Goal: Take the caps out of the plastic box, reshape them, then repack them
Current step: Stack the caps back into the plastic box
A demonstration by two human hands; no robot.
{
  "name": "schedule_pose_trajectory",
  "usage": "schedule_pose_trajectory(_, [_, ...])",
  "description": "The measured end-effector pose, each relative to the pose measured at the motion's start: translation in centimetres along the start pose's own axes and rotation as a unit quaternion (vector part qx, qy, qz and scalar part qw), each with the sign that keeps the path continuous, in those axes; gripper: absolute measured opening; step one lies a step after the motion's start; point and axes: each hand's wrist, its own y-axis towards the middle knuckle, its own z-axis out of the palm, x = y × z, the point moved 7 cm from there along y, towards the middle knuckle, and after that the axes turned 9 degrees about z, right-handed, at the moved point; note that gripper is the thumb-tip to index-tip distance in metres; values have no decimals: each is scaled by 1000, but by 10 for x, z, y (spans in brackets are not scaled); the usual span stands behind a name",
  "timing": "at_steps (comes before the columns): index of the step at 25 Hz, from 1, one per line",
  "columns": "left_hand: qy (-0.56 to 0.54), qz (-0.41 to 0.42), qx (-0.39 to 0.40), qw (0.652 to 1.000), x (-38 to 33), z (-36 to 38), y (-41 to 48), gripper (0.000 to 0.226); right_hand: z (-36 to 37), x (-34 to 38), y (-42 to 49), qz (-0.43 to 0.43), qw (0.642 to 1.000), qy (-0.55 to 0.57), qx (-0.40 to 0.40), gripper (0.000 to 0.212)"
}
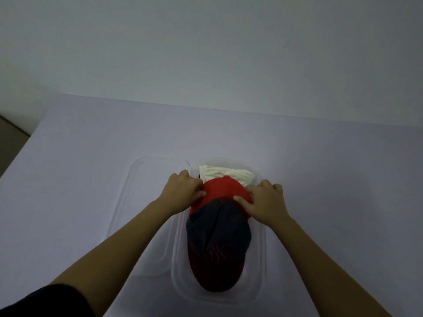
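From my feed: wide pale lavender-white table [91, 156], matte surface, back edge running along plain wall. Directly on it, clear rectangular plastic box [263, 248], right of centre. Just left of box, touching or slightly tucked under it, can't tell which: flat transparent plastic lid [137, 202] lying on tabletop.

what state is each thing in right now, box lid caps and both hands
plastic box: open, caps inside
lid: off, flat on the table left of the box
navy cap: in the box, nearest, brim toward the camera
red cap: in the box, partly under the navy cap
white cap: crumpled at the far end
left hand: grip on the red cap's left edge
right hand: grip on its right edge
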Motion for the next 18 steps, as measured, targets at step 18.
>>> schedule_pose_trajectory(18, [-179,-32,-192,964,-55,13,-80,46,8,33,-91,53,981,163,-89,72])
